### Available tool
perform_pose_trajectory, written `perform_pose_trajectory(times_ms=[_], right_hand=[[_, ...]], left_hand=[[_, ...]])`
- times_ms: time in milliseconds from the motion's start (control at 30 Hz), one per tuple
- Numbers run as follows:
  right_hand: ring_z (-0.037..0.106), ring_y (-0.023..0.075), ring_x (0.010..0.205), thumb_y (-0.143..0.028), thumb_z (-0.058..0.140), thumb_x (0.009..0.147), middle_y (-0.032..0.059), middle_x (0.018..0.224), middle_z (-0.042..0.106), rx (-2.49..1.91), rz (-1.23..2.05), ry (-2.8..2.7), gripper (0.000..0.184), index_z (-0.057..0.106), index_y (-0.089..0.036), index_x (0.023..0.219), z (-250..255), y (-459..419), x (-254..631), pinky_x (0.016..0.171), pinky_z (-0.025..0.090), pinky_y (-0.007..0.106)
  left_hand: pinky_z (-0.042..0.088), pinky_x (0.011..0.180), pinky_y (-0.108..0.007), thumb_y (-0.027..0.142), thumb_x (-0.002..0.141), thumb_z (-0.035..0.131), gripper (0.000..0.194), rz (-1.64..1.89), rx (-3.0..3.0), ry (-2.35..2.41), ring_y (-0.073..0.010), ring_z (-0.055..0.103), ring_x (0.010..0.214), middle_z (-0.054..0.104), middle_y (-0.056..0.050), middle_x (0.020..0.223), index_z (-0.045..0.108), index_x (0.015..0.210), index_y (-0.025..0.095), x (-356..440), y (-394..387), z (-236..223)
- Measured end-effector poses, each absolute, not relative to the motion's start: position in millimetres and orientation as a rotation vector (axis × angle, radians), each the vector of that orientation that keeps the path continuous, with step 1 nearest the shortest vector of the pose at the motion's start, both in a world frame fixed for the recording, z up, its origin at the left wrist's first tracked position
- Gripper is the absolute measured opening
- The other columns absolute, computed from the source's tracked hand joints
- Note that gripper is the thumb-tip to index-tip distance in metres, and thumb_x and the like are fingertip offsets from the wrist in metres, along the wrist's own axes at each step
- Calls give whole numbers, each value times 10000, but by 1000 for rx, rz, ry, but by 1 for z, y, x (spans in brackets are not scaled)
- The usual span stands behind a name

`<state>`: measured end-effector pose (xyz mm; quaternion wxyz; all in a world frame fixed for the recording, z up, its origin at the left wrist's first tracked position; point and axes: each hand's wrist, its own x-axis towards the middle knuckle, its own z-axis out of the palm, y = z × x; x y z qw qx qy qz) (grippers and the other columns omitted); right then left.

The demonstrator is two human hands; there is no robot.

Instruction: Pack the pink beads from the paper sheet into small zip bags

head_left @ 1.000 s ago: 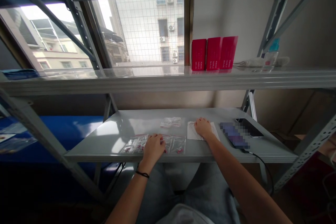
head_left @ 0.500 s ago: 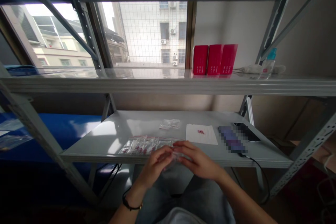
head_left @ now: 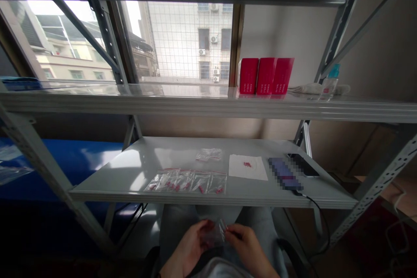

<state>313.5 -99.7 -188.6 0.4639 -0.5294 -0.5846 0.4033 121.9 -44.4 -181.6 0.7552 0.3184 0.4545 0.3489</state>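
Low over my lap, in front of the shelf edge, both hands hold a small clear plastic bag (head_left: 217, 233). My left hand (head_left: 192, 243) grips its left side with bent fingers. At the bag's right edge, my right hand (head_left: 245, 243) pinches the film between thumb and fingers. Whether anything lies inside this bag is hard to make out. Several clear zip bags (head_left: 199, 182) with small red pieces in them overlap in a row along the front of the shelf. A white paper sheet (head_left: 239, 173) carries a little heap of red pieces (head_left: 247, 164).
More clear bags (head_left: 208, 154) lie behind the row. On the right are a phone with a blurred screen (head_left: 285, 173), a dark phone (head_left: 303, 165) and a black cable (head_left: 317, 202). Red boxes (head_left: 265, 76) and a blue-capped bottle (head_left: 331, 80) stand on the upper shelf (head_left: 182, 106).
Both hands have dropped from the shelf's front edge down toward my lap, with the bag between them. The front row of bags is now fully uncovered.
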Motion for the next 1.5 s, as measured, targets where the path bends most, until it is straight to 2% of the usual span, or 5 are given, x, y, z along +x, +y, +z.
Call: perform_pose_trajectory(times_ms=[200,367,800,1233,1500], right_hand=[[630,222,703,-605,664,772,65,728,690,-1449,974,-1303,447,766,-172,733,-225,-81,322,664,481,298],[602,202,640,-572,683,776,60,686,681,-1424,1077,-1265,435,790,-150,776,-241,-77,315,612,453,289],[424,104,463,-350,659,735,-19,506,566,-1381,1341,-1287,239,772,-154,658,-242,-80,313,478,308,236],[616,196,645,-326,640,777,50,670,704,-1376,1028,-1358,215,746,-146,725,-233,-79,311,608,415,270],[569,168,653,-321,611,837,6,670,636,-1265,1061,-1391,202,639,-175,701,-220,-85,304,617,389,259]], left_hand=[[330,611,-266,519,717,711,337,910,1231,1182,-148,417,608,416,67,591,592,690,205,109,-26,-182],[373,647,-271,475,828,616,284,662,1567,1033,-161,479,664,504,42,671,615,773,196,123,-44,-188],[430,696,-273,383,892,520,229,738,1766,1068,-199,624,758,670,-28,772,628,828,191,142,-55,-210],[406,645,-263,535,931,531,378,801,1746,1082,-183,562,691,576,6,691,581,770,197,147,-59,-210],[425,657,-271,589,945,528,430,818,1683,1023,-186,557,693,574,4,698,578,761,203,149,-62,-202]])
